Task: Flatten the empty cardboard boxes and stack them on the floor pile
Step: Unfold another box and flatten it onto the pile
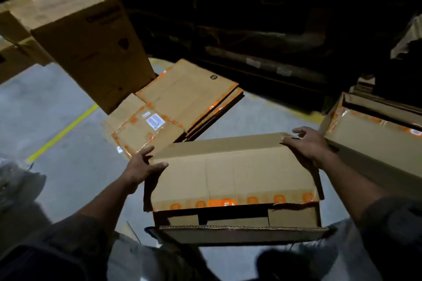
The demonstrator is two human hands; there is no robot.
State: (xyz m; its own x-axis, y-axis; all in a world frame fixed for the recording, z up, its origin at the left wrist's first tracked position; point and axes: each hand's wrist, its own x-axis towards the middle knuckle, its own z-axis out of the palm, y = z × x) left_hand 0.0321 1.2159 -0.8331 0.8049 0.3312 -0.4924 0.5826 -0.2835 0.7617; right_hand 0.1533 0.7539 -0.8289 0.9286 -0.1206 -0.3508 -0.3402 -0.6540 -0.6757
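Left hand (142, 166) clamps the near-left corner of the cardboard box (235, 180), thumb on top, fingers down the side. Right hand (307, 145) grips the far-right corner. The box hangs low in front of the person, open end toward them, above the grey floor (57, 107). Beyond it, the flattened pile (173, 102) lies on the floor beside a standing box (91, 45).

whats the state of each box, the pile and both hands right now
held box: still boxy, near end open
floor pile: flattened sheets, stacked on the floor
tall box: upright, not flattened
right-side box: unflattened, open
left hand: grips held box's left edge
right hand: grips its far right corner
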